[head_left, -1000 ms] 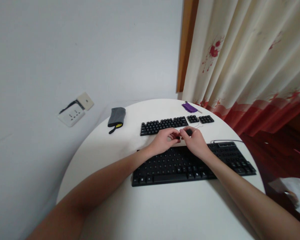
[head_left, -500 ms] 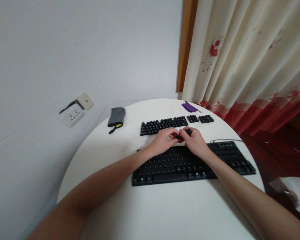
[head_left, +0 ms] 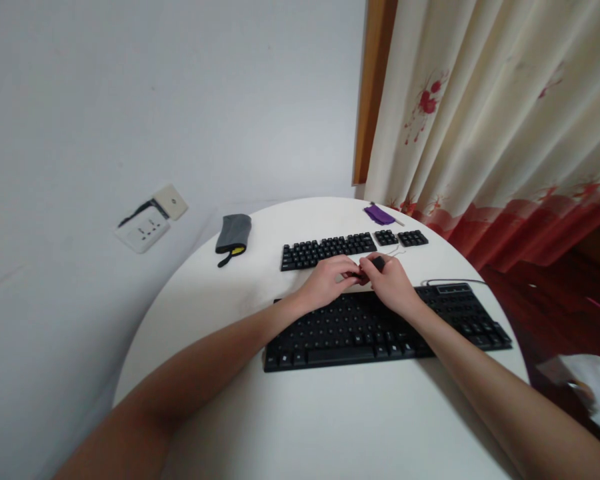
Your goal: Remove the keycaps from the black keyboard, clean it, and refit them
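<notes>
Above the back edge of a black keyboard (head_left: pixel 340 357), both hands meet close together. My right hand (head_left: pixel 393 283) is closed round a small black piece (head_left: pixel 379 263), partly hidden by the fingers; its kind does not show clearly. My left hand (head_left: pixel 325 283) reaches the same spot with thumb and fingertips pinched beside the right fingers. What lies in that pinch is too small and covered to make out. Much of the keyboard has bare key stems, while its space bar and several front keys are in place. Behind the hands lie loose black keycaps (head_left: pixel 325 250) in rows.
Two smaller keycap groups, one in the middle (head_left: pixel 385 237) and one at the right (head_left: pixel 413 238), lie beside a thin wire tool (head_left: pixel 396 252). A grey cloth pouch (head_left: pixel 234 232) and a purple cloth item (head_left: pixel 379 214) rest farther back on the round white table (head_left: pixel 180 313).
The left fingers have shifted slightly and pressed closer to the right fingertips. The black piece has turned a little in the right hand. Keyboard and loose keycaps stay put.
</notes>
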The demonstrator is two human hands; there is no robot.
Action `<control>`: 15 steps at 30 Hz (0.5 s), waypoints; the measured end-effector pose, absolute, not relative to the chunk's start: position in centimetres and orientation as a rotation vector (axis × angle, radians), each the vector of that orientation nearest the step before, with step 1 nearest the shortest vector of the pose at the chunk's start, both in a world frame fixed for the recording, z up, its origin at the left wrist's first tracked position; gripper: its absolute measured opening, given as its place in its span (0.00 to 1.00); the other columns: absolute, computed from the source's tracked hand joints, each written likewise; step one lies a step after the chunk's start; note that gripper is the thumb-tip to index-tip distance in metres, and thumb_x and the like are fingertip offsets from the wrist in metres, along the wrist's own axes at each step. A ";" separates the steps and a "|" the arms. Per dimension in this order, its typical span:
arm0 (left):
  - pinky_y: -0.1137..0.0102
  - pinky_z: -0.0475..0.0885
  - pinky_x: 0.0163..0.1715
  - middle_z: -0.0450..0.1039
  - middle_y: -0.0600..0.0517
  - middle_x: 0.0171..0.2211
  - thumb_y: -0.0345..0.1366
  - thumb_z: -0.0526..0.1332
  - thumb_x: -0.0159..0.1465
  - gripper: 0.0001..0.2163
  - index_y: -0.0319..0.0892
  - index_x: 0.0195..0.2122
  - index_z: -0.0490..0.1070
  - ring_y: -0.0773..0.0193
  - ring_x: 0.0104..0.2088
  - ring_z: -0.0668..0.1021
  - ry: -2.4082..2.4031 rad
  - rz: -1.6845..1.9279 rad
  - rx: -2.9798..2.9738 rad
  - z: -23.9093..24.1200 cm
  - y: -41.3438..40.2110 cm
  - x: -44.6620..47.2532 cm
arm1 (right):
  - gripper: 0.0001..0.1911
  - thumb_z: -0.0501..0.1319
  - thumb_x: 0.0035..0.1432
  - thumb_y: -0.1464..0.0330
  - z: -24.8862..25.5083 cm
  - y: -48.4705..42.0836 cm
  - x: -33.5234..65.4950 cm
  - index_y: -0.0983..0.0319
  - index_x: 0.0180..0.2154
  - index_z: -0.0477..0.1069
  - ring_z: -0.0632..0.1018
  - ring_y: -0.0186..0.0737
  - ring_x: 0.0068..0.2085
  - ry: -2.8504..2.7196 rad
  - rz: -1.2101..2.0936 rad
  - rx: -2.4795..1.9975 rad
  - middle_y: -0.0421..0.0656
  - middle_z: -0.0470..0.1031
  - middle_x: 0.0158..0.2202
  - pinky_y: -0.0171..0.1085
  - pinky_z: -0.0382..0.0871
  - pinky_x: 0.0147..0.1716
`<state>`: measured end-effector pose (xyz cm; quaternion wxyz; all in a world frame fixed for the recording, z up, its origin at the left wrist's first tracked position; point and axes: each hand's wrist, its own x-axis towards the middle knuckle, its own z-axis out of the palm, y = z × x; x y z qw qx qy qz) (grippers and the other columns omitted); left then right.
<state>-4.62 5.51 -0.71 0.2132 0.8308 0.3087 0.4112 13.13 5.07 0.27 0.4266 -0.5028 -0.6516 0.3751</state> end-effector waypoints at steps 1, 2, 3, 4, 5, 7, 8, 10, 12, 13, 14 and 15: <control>0.68 0.73 0.43 0.78 0.49 0.38 0.29 0.65 0.64 0.04 0.40 0.39 0.78 0.64 0.39 0.78 0.851 1.149 2.311 -0.8 5.6 -4.6 | 0.15 0.58 0.62 0.58 0.3 5.1 13.1 0.62 0.29 0.73 0.79 0.40 0.25 -1.628 0.934 -1.260 0.42 0.77 0.22 0.33 0.68 0.24; 0.67 0.74 0.43 0.78 0.49 0.38 0.30 0.65 0.64 0.04 0.41 0.39 0.79 0.64 0.40 0.78 0.844 1.153 2.315 -0.8 5.6 -4.6 | 0.15 0.58 0.62 0.59 0.3 5.0 13.2 0.62 0.29 0.73 0.79 0.40 0.25 -1.629 0.932 -1.263 0.42 0.77 0.21 0.33 0.68 0.24; 0.67 0.74 0.43 0.78 0.49 0.38 0.30 0.65 0.64 0.05 0.41 0.40 0.79 0.64 0.40 0.79 0.837 1.157 2.318 -0.8 5.6 -4.6 | 0.15 0.58 0.62 0.59 0.4 5.0 13.2 0.62 0.29 0.73 0.78 0.39 0.25 -1.630 0.931 -1.264 0.42 0.77 0.21 0.33 0.68 0.24; 0.67 0.74 0.44 0.78 0.49 0.39 0.30 0.65 0.64 0.05 0.41 0.40 0.79 0.64 0.40 0.79 0.832 1.159 2.321 -0.8 5.6 -4.6 | 0.15 0.58 0.62 0.59 0.4 5.0 13.2 0.62 0.30 0.73 0.78 0.39 0.25 -1.630 0.933 -1.265 0.42 0.77 0.21 0.33 0.68 0.24; 0.67 0.74 0.44 0.78 0.49 0.39 0.30 0.65 0.64 0.05 0.42 0.40 0.79 0.64 0.40 0.79 0.828 1.159 2.327 -0.9 5.6 -4.6 | 0.15 0.58 0.62 0.59 0.5 4.9 13.2 0.62 0.29 0.73 0.78 0.39 0.25 -1.629 0.935 -1.268 0.43 0.77 0.21 0.33 0.67 0.23; 0.66 0.74 0.44 0.78 0.49 0.39 0.30 0.64 0.64 0.06 0.42 0.41 0.79 0.63 0.40 0.79 0.827 1.146 2.347 -0.9 5.6 -4.7 | 0.15 0.58 0.62 0.59 0.5 4.9 13.2 0.62 0.29 0.73 0.78 0.40 0.25 -1.620 0.941 -1.275 0.43 0.77 0.21 0.33 0.68 0.23; 0.66 0.74 0.45 0.78 0.49 0.40 0.29 0.64 0.65 0.07 0.42 0.42 0.79 0.63 0.41 0.79 0.830 1.137 2.360 -0.9 5.6 -4.7 | 0.15 0.57 0.62 0.59 0.5 4.9 13.2 0.62 0.30 0.73 0.79 0.40 0.25 -1.613 0.941 -1.280 0.43 0.76 0.21 0.33 0.68 0.23; 0.66 0.74 0.46 0.78 0.48 0.41 0.29 0.63 0.65 0.08 0.42 0.44 0.79 0.63 0.42 0.78 0.838 1.110 2.390 -0.9 5.6 -4.7 | 0.15 0.57 0.62 0.58 0.5 4.9 13.2 0.62 0.30 0.72 0.79 0.40 0.25 -1.599 0.939 -1.285 0.42 0.76 0.21 0.33 0.68 0.23; 0.66 0.74 0.46 0.77 0.48 0.42 0.28 0.62 0.66 0.09 0.42 0.45 0.78 0.63 0.43 0.78 0.850 1.094 2.416 -1.0 5.6 -4.6 | 0.16 0.57 0.62 0.58 0.4 5.0 13.3 0.62 0.29 0.72 0.78 0.39 0.25 -1.590 0.938 -1.280 0.42 0.76 0.21 0.33 0.67 0.23; 0.65 0.74 0.46 0.77 0.48 0.42 0.27 0.61 0.66 0.10 0.42 0.46 0.78 0.63 0.43 0.78 0.857 1.086 2.430 -1.0 5.6 -4.6 | 0.16 0.57 0.62 0.58 0.4 5.1 13.3 0.62 0.29 0.71 0.78 0.39 0.24 -1.589 0.937 -1.278 0.42 0.76 0.21 0.33 0.67 0.23; 0.65 0.74 0.46 0.77 0.48 0.42 0.27 0.60 0.66 0.10 0.42 0.46 0.78 0.63 0.43 0.78 0.862 1.079 2.445 -1.1 5.6 -4.6 | 0.16 0.57 0.62 0.58 0.3 5.1 13.3 0.62 0.29 0.71 0.78 0.39 0.24 -1.592 0.935 -1.274 0.42 0.75 0.21 0.33 0.67 0.24; 0.65 0.74 0.46 0.77 0.48 0.42 0.27 0.60 0.66 0.10 0.42 0.46 0.78 0.63 0.43 0.78 0.867 1.073 2.458 -1.1 5.6 -4.5 | 0.16 0.57 0.63 0.58 0.3 5.1 13.3 0.62 0.29 0.71 0.78 0.39 0.24 -1.597 0.932 -1.273 0.42 0.75 0.21 0.33 0.67 0.24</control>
